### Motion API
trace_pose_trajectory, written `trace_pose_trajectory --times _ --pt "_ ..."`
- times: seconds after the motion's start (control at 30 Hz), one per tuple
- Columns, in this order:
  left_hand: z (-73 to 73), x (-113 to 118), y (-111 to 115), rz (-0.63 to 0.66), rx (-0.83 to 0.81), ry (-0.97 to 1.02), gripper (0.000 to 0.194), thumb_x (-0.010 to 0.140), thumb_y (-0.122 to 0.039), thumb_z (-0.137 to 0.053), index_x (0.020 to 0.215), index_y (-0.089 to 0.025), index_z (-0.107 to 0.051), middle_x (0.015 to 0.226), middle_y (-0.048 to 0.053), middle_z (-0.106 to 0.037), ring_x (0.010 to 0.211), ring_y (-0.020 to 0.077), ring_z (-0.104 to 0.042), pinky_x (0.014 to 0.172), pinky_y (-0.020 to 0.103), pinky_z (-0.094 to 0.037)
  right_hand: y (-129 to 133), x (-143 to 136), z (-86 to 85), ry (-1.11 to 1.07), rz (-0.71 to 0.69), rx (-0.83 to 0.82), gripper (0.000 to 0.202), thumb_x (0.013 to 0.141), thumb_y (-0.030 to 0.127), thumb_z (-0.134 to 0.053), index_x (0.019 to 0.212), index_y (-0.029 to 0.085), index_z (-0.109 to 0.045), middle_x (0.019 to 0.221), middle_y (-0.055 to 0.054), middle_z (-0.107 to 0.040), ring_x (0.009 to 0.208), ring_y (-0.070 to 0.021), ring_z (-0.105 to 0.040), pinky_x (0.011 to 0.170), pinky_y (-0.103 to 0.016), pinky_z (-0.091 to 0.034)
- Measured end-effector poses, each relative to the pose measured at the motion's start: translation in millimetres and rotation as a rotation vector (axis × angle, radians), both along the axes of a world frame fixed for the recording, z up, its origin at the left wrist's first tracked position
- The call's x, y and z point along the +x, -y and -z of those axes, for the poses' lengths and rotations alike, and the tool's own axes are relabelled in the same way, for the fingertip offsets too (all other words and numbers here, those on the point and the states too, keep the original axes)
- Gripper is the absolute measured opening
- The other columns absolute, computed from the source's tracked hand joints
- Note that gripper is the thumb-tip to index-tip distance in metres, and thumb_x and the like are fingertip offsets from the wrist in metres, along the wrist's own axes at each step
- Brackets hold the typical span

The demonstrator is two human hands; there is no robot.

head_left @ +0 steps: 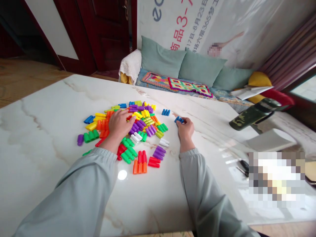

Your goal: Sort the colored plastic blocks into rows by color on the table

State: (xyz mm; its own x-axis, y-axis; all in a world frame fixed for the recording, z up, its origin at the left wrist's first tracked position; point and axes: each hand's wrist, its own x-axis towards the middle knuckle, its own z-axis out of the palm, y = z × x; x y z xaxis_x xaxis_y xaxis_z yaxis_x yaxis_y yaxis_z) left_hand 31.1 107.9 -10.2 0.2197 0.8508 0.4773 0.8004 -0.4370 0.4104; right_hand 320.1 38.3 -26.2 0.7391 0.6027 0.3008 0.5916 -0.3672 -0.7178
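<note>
Many coloured plastic pieces, shaped like joined tubes, lie heaped on the marbled white table [158,197]. My left hand [120,123] rests on the heap with its fingers spread over orange, red and yellow pieces. To the right, the fingers of my right hand [185,128] are closed on a blue piece [178,119] at the table surface. Another blue piece [166,112] lies just beyond it to the left. Nearer to me are a white piece [164,142], a purple piece [159,152], a red piece [154,162] and an orange piece [140,167] joined to red.
A dark green bottle [255,113] lies tilted at the right, beside a white pad [271,140]. Black-handled scissors [244,166] and a blurred-out item are nearer on that side. Beyond the far edge stands a sofa with green cushions [163,57].
</note>
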Motion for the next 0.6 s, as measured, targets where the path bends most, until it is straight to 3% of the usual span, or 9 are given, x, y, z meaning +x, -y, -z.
trace_pose_trajectory --times 0.13,0.37,0.6 --pt "-1.8 -0.2 1.6 0.009 -0.003 -0.009 0.028 0.088 -0.036 -0.052 0.097 -0.024 -0.076 0.126 0.007 -0.067 0.124 0.0308 -0.055 0.106 0.048 -0.043 -1.2 -0.1 0.5 0.002 -0.006 -0.034 0.027 0.077 0.03 -0.06 0.1 0.023 -0.073 0.086 -0.003 -0.072 0.078 -0.0201 -0.062 0.07 -0.029 -0.043" --pt "5.2 -0.5 -2.7 -0.018 -0.001 -0.019 0.03 0.089 -0.037 -0.053 0.101 -0.023 -0.076 0.127 0.006 -0.067 0.126 0.0325 -0.052 0.108 0.048 -0.041 -8.9 2.1 3.7 0.035 0.033 -0.046 0.032 0.082 0.023 -0.051 0.107 0.021 -0.071 0.107 -0.009 -0.067 0.092 -0.0221 -0.062 0.08 -0.032 -0.044" --pt "6.2 -0.1 -3.7 -0.042 0.005 -0.026 0.029 0.088 -0.038 -0.054 0.103 -0.027 -0.076 0.126 0.003 -0.068 0.126 0.0291 -0.053 0.108 0.045 -0.042 -31.7 10.0 -2.7 0.08 -0.027 0.0 0.032 0.08 0.017 -0.048 0.102 0.016 -0.071 0.102 -0.012 -0.067 0.095 -0.0235 -0.061 0.083 -0.033 -0.044"
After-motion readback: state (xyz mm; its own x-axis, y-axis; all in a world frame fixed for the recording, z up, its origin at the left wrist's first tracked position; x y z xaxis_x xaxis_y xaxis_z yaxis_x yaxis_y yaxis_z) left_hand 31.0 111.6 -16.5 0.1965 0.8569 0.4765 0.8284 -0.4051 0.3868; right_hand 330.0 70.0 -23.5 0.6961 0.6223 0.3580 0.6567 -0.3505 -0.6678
